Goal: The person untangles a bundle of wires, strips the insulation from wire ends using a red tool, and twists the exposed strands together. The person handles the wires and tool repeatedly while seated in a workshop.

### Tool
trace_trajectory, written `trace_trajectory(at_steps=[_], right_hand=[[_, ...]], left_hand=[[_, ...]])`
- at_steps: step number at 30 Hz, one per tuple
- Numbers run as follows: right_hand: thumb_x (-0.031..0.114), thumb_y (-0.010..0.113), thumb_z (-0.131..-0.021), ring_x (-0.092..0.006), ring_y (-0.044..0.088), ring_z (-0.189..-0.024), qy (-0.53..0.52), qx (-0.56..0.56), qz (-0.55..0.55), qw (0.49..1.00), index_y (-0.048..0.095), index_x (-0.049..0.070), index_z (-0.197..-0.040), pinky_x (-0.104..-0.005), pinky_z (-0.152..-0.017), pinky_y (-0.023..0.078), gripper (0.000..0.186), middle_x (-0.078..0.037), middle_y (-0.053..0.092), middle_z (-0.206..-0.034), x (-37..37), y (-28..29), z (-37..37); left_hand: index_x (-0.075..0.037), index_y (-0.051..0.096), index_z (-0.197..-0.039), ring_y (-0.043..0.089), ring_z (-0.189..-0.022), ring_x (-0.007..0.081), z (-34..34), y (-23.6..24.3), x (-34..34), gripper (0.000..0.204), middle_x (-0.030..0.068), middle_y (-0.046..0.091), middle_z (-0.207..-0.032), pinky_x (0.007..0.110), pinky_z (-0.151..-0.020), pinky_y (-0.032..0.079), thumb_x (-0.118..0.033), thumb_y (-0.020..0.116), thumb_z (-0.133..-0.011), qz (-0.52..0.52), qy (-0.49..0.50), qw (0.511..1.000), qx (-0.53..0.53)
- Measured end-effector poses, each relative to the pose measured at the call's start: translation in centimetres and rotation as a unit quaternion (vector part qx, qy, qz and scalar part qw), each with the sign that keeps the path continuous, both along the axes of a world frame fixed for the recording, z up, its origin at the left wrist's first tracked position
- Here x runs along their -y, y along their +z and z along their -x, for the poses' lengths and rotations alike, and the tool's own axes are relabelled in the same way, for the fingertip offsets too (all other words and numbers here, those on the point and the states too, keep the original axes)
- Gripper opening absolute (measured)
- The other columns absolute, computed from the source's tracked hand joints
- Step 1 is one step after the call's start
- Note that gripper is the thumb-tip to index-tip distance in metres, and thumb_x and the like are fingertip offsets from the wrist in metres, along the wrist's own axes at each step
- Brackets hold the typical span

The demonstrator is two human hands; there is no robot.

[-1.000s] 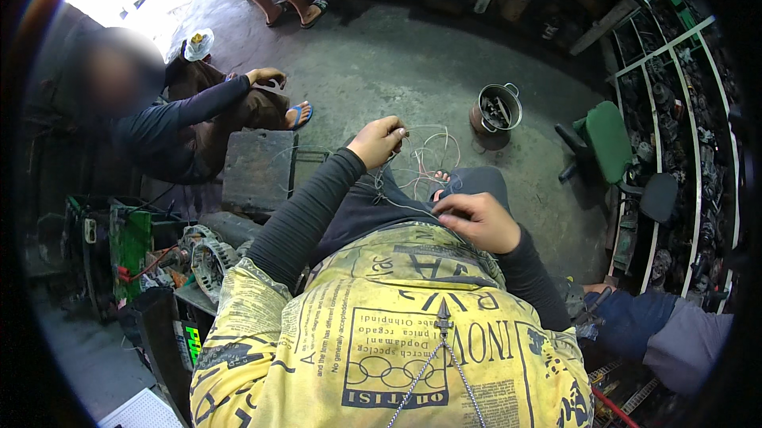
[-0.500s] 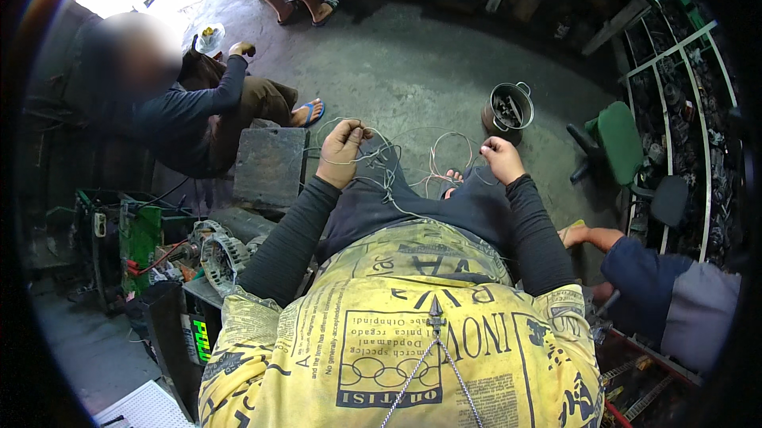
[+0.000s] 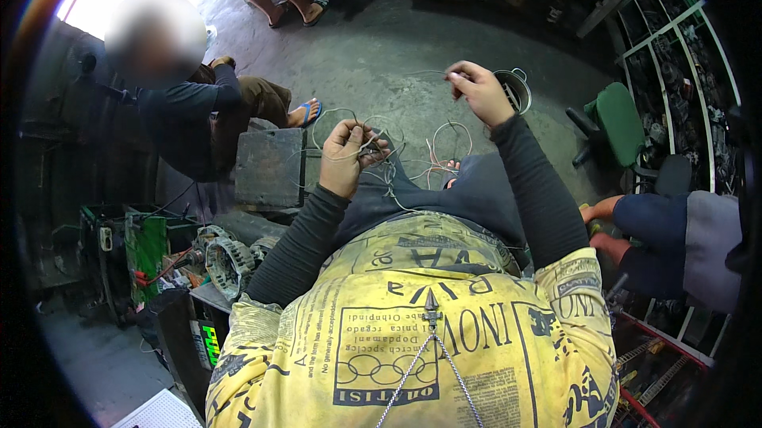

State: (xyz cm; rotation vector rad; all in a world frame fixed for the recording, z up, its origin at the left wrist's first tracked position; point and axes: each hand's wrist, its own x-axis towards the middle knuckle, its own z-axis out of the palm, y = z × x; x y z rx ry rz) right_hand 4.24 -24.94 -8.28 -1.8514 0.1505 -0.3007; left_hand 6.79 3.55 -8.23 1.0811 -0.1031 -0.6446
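A tangle of thin, pale wire [image 3: 390, 180] hangs in loose loops over my lap. Its upper loops are gripped between the thumb and fingers of my left hand [image 3: 346, 157], above my left thigh. My right hand [image 3: 481, 93] is raised farther out to the right, its thumb and fingertips pinched. From that pinch a fine strand [image 3: 429, 72] runs off to the left, faint against the floor. A wider wire loop [image 3: 433, 154] droops between my knees, above my foot.
A dark block [image 3: 270, 160] stands left of my knee, near a seated person [image 3: 186, 111]. Metal machine parts [image 3: 228, 261] lie at my left elbow. Beyond my right hand stands a metal pot [image 3: 520, 88], with a green chair [image 3: 619, 130] farther right. Another person [image 3: 659, 230] is close by at right.
My right hand has moved up and away from me, drawing a strand out. My left hand keeps its grip on the wire. The seated person's arm has lowered.
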Motion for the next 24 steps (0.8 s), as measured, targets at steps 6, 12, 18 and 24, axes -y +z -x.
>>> trace_trajectory(at_steps=[6,12,18,24], right_hand=[[0.026,0.060,-0.085,-0.0337,0.063,-0.078,-0.083,0.029,0.349,0.933,0.062,0.002,-0.100,-0.0405,-0.070,0.049,0.028,-0.012,0.063,-0.075,-5.3,-1.9,0.0],[0.025,0.061,-0.089,-0.0123,0.057,-0.065,0.180,-0.328,-0.082,0.924,0.061,-0.002,-0.096,-0.0302,-0.061,0.047,0.028,-0.007,0.061,-0.072,-10.3,-4.3,6.5],[0.013,0.062,-0.086,-0.0093,0.054,-0.064,0.191,-0.261,-0.015,0.946,0.060,-0.002,-0.100,-0.0238,-0.056,0.043,0.020,-0.004,0.060,-0.075,-12.0,-4.2,8.2],[0.011,0.053,-0.087,-0.0161,0.058,-0.062,0.178,-0.334,-0.395,0.837,0.054,-0.003,-0.104,-0.0279,-0.054,0.046,0.022,-0.007,0.058,-0.071,-9.3,-2.3,9.7]], left_hand=[[-0.007,0.050,-0.101,0.062,-0.089,0.0230,-0.7,1.6,1.2,0.011,0.0086,0.058,-0.092,0.047,-0.081,0.056,-0.017,0.046,-0.099,0.010,0.037,0.999,0.010],[-0.005,0.049,-0.102,0.062,-0.088,0.0222,-1.2,2.0,2.0,0.013,0.0088,0.057,-0.091,0.044,-0.079,0.057,-0.017,0.044,-0.099,-0.009,0.050,0.999,0.001],[-0.002,0.051,-0.112,0.062,-0.090,0.0210,-3.8,-0.4,4.8,0.023,0.0105,0.059,-0.099,0.037,-0.080,0.055,-0.020,0.041,-0.100,-0.056,-0.053,0.996,0.047],[0.003,0.052,-0.114,0.061,-0.085,0.0215,-2.9,-3.9,1.7,0.029,0.0141,0.059,-0.098,0.032,-0.074,0.051,-0.011,0.055,-0.089,-0.359,-0.187,0.865,0.297]])
